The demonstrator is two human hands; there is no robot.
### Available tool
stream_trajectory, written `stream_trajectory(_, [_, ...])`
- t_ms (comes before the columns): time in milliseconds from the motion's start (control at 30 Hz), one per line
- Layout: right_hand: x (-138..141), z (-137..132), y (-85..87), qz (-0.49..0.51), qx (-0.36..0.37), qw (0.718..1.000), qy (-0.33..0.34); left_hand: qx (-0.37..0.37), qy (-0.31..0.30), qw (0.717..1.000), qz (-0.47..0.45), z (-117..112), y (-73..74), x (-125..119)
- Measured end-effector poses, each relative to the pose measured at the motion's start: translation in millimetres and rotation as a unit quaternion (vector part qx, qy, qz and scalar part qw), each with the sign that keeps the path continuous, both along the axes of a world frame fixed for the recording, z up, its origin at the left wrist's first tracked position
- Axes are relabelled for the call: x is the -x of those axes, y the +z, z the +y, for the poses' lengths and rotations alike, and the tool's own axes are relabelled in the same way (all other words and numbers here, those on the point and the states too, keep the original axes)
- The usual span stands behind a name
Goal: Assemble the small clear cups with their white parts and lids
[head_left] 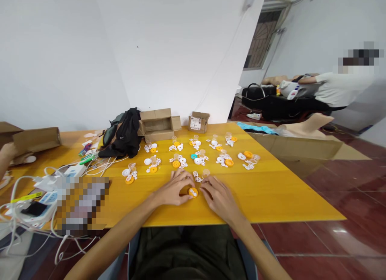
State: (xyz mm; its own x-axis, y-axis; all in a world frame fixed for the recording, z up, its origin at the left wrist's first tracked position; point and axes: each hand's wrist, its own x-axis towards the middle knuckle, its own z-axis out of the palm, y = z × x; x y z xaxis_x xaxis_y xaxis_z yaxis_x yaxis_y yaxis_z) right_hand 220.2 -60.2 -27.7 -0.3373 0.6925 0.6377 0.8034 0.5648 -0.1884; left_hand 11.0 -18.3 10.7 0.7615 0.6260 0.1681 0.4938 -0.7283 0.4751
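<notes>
My left hand (177, 188) curls its thumb and fingers around the edge of a small orange round cap (190, 193) on the table, holding it. White pieces (194, 191) lie inside that cap. Just right of it, my right hand (218, 195) hovers low with fingers bent and thumb apart; nothing shows between them. Beyond the fingertips lie white perforated discs (197, 176) and a clear plastic cup (206, 173), partly hidden by the right hand.
Several groups of orange, white and clear parts (179, 163) spread over the yellow table (271, 195). Cardboard boxes (158, 125) and a black bag (126, 135) stand at the back. White cables and power strips (48, 203) crowd the left. Another person (340, 89) is at the far right.
</notes>
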Motion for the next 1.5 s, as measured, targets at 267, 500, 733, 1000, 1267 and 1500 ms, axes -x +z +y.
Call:
stream_trajectory(267, [1,2,-3.7,-0.041,-0.044,0.998,-0.004,-0.01,0.006,1.0,-0.006,1,-2.1,0])
stream_trajectory(500, [2,2,-2.4,-0.052,-0.062,0.997,-0.011,-0.013,0.003,1.0,-0.002,0,-2.6,-1])
stream_trajectory(733, [1,2,-2.1,-0.031,-0.055,0.998,-0.013,-0.006,0.006,1.0,-0.005,0,-1.9,-1])
stream_trajectory(1000, [1,1,-4.7,-0.112,-0.058,0.992,-0.019,-0.007,0.002,1.0,-0.007,0,-1.8,-1])
stream_trajectory(1267, [2,3,-6.3,-0.142,-0.062,0.988,-0.007,-0.007,0.006,1.0,-0.012,0,-4.0,-1])
stream_trajectory(1500, [-1,7,-11.1,-0.04,-0.059,0.997,0.013,0.001,0.01,1.0,-0.016,0,-5.9,-3])
